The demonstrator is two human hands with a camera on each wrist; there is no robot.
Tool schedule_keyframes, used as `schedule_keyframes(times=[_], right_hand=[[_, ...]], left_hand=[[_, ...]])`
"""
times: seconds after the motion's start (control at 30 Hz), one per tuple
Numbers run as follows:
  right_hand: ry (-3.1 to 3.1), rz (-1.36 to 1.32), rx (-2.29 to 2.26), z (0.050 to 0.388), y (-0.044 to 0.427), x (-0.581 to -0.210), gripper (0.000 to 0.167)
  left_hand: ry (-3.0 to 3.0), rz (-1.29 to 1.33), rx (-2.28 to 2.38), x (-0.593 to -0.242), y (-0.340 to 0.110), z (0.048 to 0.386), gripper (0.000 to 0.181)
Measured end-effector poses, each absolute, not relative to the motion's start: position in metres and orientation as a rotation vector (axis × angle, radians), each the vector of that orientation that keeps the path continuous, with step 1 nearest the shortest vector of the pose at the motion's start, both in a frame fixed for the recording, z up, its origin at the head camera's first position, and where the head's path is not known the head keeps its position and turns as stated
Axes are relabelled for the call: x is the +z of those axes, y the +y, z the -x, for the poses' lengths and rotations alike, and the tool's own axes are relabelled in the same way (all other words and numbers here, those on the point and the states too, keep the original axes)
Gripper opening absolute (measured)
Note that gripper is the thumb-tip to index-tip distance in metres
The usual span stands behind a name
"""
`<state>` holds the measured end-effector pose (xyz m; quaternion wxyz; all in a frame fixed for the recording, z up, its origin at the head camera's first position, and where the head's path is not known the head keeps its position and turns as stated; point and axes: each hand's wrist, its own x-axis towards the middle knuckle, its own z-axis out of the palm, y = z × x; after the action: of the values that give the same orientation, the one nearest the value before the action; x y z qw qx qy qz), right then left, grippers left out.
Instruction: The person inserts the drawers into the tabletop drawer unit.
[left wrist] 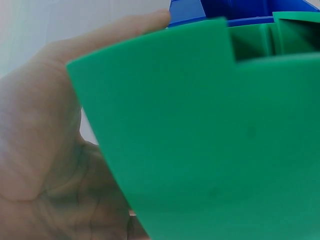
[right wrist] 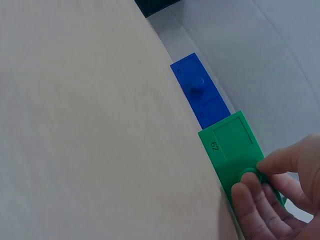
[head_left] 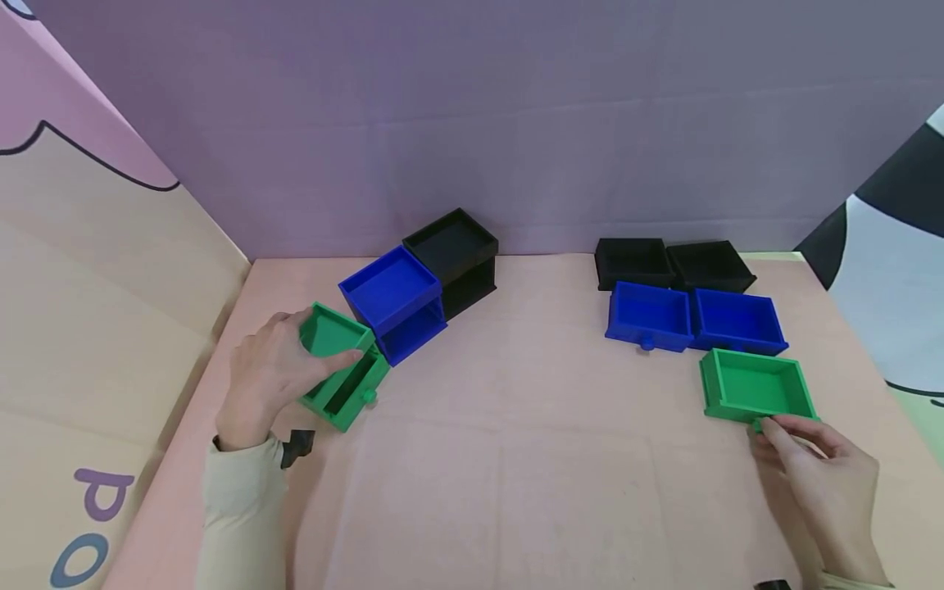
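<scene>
On the left, my left hand (head_left: 270, 369) grips a green drawer cabinet (head_left: 335, 334), fingers at its far side and thumb laid across the top. One drawer with a round knob (head_left: 369, 397) sits in that cabinet, pulled partly out. The left wrist view is mostly filled by a green wall (left wrist: 165, 135) of it. Over on the right, my right hand (head_left: 829, 479) pinches the knob of a loose green drawer (head_left: 763, 383) between thumb and fingers. That drawer stands upright on the table, and the number 62 shows on its front in the right wrist view.
Beyond the green cabinet stand a blue cabinet (head_left: 391, 287) and a black cabinet (head_left: 451, 243) in a slanting row. Behind the loose green drawer lie two blue drawers (head_left: 649, 311) and two black drawers (head_left: 633, 260). A grey wall (head_left: 516, 131) closes the back of the pink table (head_left: 501, 475).
</scene>
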<state>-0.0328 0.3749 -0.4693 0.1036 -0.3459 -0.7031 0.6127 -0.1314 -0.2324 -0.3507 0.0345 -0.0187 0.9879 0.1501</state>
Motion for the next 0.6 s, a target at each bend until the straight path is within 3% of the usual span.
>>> schedule_keyframes(times=[0.27,0.6], right_hand=[[-2.184,0.975,1.751,0.0348,0.3752,-0.4753,0.013],[-2.448,0.977,1.527,0.0311,0.3737,-0.4711,0.031]], left_hand=[[3.057,0.039,0.46,-0.3515,-0.2327,0.131,0.109],[3.056,0.031,0.486,-0.3523,-0.2326,0.1301,0.11]])
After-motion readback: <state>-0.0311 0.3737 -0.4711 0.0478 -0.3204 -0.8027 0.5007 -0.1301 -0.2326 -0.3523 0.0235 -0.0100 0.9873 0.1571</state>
